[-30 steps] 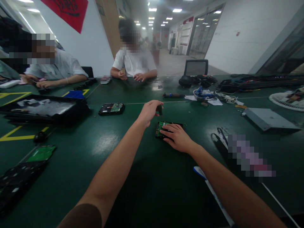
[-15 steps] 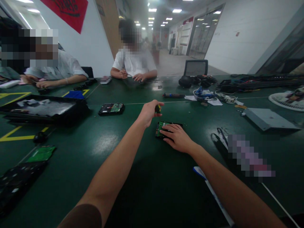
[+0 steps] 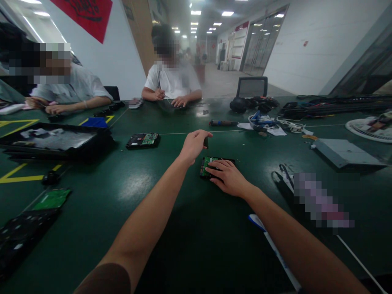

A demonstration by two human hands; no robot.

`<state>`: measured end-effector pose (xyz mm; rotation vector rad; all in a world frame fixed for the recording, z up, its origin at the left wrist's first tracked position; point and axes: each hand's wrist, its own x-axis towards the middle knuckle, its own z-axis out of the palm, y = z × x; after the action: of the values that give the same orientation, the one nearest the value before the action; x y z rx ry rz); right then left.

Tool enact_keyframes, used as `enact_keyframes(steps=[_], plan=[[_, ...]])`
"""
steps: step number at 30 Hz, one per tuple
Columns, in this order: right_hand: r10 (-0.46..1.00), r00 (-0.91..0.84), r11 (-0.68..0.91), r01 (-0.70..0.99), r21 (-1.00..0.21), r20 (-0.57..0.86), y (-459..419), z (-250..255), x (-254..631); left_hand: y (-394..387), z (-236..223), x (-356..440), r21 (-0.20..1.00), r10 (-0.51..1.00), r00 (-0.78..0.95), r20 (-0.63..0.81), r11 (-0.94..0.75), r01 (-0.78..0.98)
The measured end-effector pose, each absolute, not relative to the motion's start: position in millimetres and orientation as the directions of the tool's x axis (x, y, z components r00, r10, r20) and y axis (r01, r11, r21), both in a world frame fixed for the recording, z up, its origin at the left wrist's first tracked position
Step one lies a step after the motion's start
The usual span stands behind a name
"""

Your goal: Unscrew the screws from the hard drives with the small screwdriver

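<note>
Near the middle of the table, my right hand (image 3: 228, 176) lies with spread fingers on a hard drive (image 3: 205, 166), its green circuit board facing up. The palm and fingers cover much of the drive. Just beyond its left end, my left hand (image 3: 193, 146) is raised, fingers curled round a short dark handle (image 3: 206, 142) that looks like a screwdriver's. Its shaft does not show, so I cannot tell whether its tip touches the drive. Another hard drive (image 3: 143, 140) lies board-up, farther left on the green table (image 3: 190, 228).
Black trays (image 3: 58, 141) and a dark part with a green board (image 3: 50, 200) lie left. At right are a grey metal box (image 3: 347, 153), a bowl of blue items (image 3: 261, 121) and a dark pen-like tool (image 3: 223, 123). Two people (image 3: 173, 81) sit across.
My left hand has turned slightly, and the handle's yellow part no longer shows. My right hand stays on the hard drive. The view has shifted very little.
</note>
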<state>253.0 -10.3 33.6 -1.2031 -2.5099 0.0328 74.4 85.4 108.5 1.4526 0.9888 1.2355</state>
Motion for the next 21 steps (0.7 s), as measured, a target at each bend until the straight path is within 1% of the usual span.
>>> enact_keyframes(steps=[4, 7, 9, 11, 13, 15, 18, 21], plan=[[0.759, -0.576, 0.638, 0.751, -0.171, 0.304, -11, 34, 253, 81, 111, 76, 0.985, 0.958, 0.255, 0.134, -0.099, -0.145], [0.758, -0.577, 0.639, 0.751, -0.169, 0.304, -11, 34, 253, 79, 110, 76, 0.953, 0.937, 0.342, 0.068, 0.040, -0.301], [0.757, -0.579, 0.640, 0.750, -0.166, 0.303, -11, 34, 253, 82, 108, 75, 0.930, 0.935, 0.350, 0.049, 0.085, -0.359], [0.756, -0.582, 0.642, 0.749, -0.165, 0.300, -11, 35, 253, 86, 106, 74, 0.944, 0.952, 0.298, 0.069, 0.034, -0.327], [0.755, -0.583, 0.643, 0.748, -0.165, 0.298, -11, 35, 253, 90, 105, 72, 0.970, 0.967, 0.225, 0.115, -0.061, -0.234], [0.757, -0.582, 0.642, 0.749, -0.165, 0.297, -11, 35, 253, 91, 104, 72, 0.980, 0.972, 0.189, 0.142, -0.112, -0.163], [0.758, -0.581, 0.639, 0.752, -0.161, 0.297, -11, 35, 253, 88, 106, 72, 0.982, 0.966, 0.224, 0.127, -0.091, -0.166], [0.759, -0.578, 0.637, 0.755, -0.157, 0.300, -11, 34, 253, 84, 107, 74, 0.968, 0.961, 0.265, 0.083, -0.015, -0.249]])
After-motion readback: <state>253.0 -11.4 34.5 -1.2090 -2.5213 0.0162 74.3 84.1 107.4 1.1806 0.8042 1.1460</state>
